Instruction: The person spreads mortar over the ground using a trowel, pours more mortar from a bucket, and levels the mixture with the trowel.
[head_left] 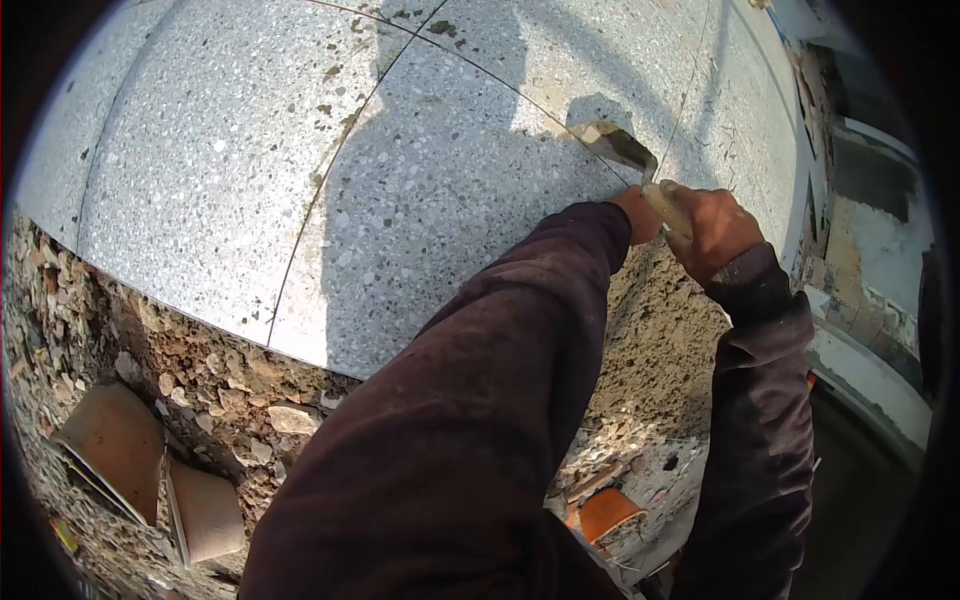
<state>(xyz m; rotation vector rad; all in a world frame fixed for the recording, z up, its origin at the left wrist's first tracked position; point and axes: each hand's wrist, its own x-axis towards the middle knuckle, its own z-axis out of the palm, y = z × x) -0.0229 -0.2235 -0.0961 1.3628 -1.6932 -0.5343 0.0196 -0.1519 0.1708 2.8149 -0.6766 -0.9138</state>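
Note:
My right hand (pixel 716 228) is wrapped round the pale handle of a trowel (pixel 622 147). The trowel's metal blade points up and left, over the terrazzo tiles (pixel 450 130) near a joint line. My left hand (pixel 641 214) is right beside the handle, at the tile edge; its fingers are hidden by the sleeve and the right hand. Below both hands lies a bed of damp, crumbly mortar (pixel 655 340), partly covered by my left sleeve.
Rubble and broken stone (pixel 200 370) border the tiles on the left. Broken curved clay pieces (pixel 120 450) rest on it. An orange pot-like piece (pixel 607 513) lies between my arms. A low wall ledge (pixel 870 385) runs along the right.

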